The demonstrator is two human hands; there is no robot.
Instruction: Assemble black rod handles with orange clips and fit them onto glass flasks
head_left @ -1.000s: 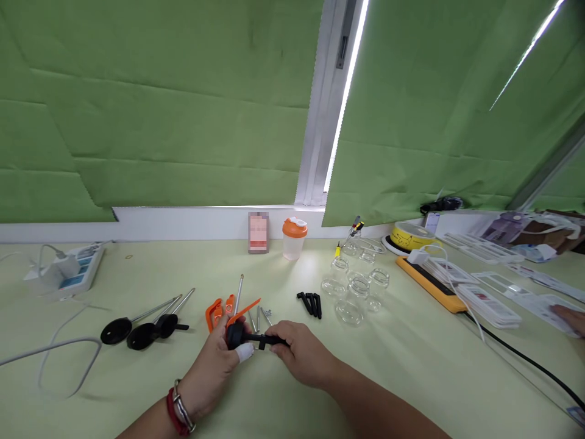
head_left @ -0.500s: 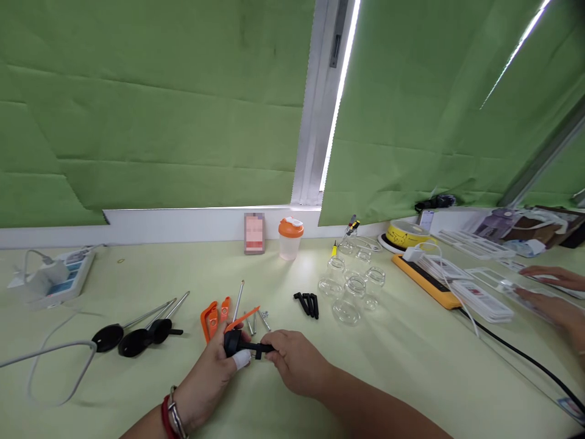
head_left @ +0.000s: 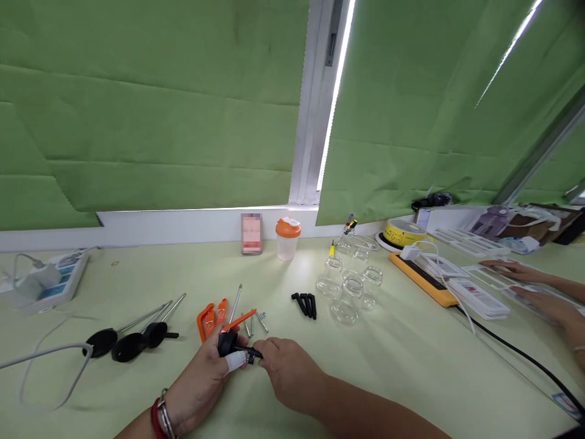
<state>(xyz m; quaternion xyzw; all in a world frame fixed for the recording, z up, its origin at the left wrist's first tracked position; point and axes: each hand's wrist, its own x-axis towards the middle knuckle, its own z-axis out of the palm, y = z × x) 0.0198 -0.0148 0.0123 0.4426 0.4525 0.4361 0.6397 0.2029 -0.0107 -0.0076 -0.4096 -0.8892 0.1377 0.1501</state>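
My left hand (head_left: 208, 372), with white tape on the thumb, is closed round a black round-headed part (head_left: 226, 345) that has a metal rod (head_left: 236, 303) rising from it. An orange strip-like piece (head_left: 239, 320) sticks out at the same grip. My right hand (head_left: 290, 372) pinches the black stem (head_left: 249, 352) that reaches across from this part; its fingertips partly hide the end. Just beyond the hands lie several screws (head_left: 261, 322) and loose orange pieces (head_left: 209, 320). Black discs with metal rods (head_left: 128, 346) lie to the left, and several short black handles (head_left: 305, 305) to the right.
Several clear glass jars (head_left: 345, 308) stand right of centre, near an orange-lidded cup (head_left: 287, 238) and a phone-like panel (head_left: 251, 234). A yellow-orange power strip (head_left: 423, 280) and black cable lie farther right. Another person's hands (head_left: 543, 302) are at the right edge. A white cable (head_left: 55, 350) loops left.
Both hands still grip the black part, which has tilted slightly, and the right hand sits closer to the left. The other person's far hand has moved left. The view has shifted a little.
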